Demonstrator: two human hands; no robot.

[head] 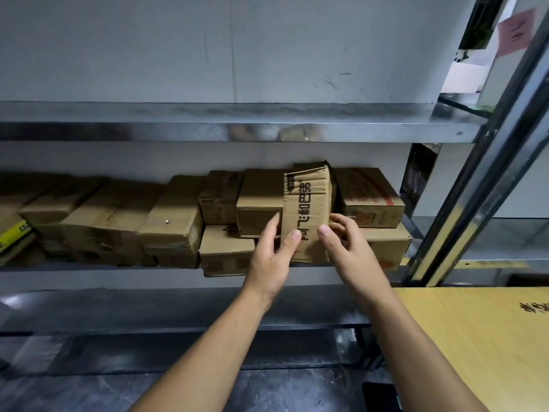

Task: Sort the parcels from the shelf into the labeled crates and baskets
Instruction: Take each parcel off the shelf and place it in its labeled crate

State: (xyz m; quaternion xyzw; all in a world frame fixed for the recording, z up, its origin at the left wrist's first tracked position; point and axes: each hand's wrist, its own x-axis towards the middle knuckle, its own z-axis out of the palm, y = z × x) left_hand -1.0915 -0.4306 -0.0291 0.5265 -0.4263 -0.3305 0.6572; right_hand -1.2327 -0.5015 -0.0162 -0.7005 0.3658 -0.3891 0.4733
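A narrow cardboard parcel [307, 203] with black printed characters stands on end at the front of the metal shelf [148, 276], tilted slightly. My left hand [271, 257] grips its lower left edge, thumb on the front face. My right hand [346, 248] grips its lower right edge, thumb on the front and fingers curled round the side. Several more brown cardboard parcels [175, 221] lie stacked along the same shelf, behind and beside the held one. No crates or baskets are in view.
An upper shelf board [208, 126] overhangs the parcels. A slanted metal upright [475, 185] rises at the right. A yellow wooden tabletop [475, 337] lies at lower right. A yellow-labelled box [13, 236] sits at far left. Below is a lower dark shelf [148, 310].
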